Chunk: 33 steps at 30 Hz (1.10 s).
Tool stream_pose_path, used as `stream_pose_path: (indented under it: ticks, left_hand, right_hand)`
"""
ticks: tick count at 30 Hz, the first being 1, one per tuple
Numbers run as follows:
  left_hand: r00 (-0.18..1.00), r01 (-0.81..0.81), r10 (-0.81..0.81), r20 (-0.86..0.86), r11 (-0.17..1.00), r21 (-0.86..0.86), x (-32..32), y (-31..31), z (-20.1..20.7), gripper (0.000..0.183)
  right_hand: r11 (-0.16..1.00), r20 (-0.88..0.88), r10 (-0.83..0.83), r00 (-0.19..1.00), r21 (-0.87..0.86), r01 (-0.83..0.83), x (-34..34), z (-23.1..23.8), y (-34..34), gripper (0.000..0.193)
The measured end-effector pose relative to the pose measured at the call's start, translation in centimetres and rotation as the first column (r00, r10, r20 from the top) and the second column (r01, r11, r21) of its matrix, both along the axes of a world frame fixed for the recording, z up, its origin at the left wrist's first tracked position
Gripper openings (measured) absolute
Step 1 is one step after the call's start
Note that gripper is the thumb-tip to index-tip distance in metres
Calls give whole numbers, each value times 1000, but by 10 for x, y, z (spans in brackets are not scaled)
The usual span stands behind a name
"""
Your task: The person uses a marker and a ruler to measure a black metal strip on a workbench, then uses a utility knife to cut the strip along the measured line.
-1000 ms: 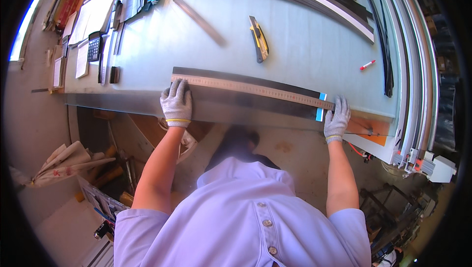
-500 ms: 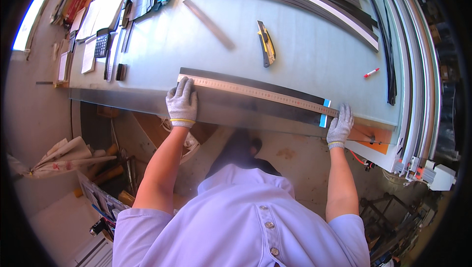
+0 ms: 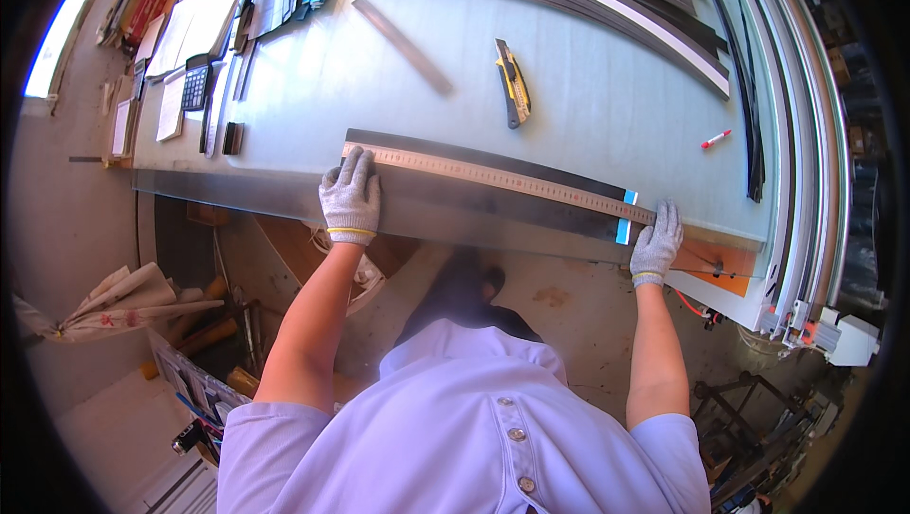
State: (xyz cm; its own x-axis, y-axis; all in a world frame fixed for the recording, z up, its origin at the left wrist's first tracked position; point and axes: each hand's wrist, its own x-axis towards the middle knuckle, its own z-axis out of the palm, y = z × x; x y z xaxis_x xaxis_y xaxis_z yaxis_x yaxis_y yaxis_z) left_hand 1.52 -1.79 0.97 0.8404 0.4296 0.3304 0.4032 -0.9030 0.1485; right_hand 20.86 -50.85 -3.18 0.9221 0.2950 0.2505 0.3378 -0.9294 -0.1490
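A long steel ruler (image 3: 502, 177) lies along a black strip (image 3: 493, 206) near the front edge of the glass-topped table. The strip's right end carries a blue and white band (image 3: 626, 217). My left hand (image 3: 350, 197), in a grey knit glove, holds the ruler's left end down with its fingertips. At the other end, my right hand (image 3: 657, 241), gloved alike, has its fingers closed about the ruler's tip. Beyond the ruler rests a yellow and black utility knife (image 3: 513, 85).
A short metal bar (image 3: 402, 45) lies at the middle left. Dark strips (image 3: 607, 2) are stacked at the far side. A red and white marker (image 3: 717, 140) sits at the right, a calculator (image 3: 196, 88) and papers at the left. Metal rails (image 3: 806, 116) border the table's right side.
Both hands, the ruler and the strip stay where they were. Only my torso has shifted very slightly.
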Motion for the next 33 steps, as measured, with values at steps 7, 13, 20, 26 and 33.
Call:
stream_pose_path:
  ticks: [7, 13, 20, 26, 33]
  left_hand:
    - [1000, -2, 2, -3, 1000, 9, 1, -2, -1, 42]
    - [1000, -5, 5, 14, 1000, 12, 1, -2, -4, 42]
    - [1000, -1, 1, 7, 1000, 11, 0, -1, -5, 42]
    - [1000, 20, -19, -25, 999, 47, -1, 4, -10, 41]
    - [1000, 7, -6, -19, 999, 45, 2, -4, -8, 41]
  right_hand:
    - [1000, 14, 2, 1000, 7, -2, 0, 1, -1, 56]
    - [1000, 26, 1, 1000, 8, -1, 0, -2, -3, 55]
    - [1000, 32, 1, 999, 25, -2, -1, 0, -2, 54]
    - [999, 9, -21, 1000, 37, 21, -1, 0, -1, 53]
    - [1000, 14, -6, 1000, 5, 6, 3, -1, -4, 54]
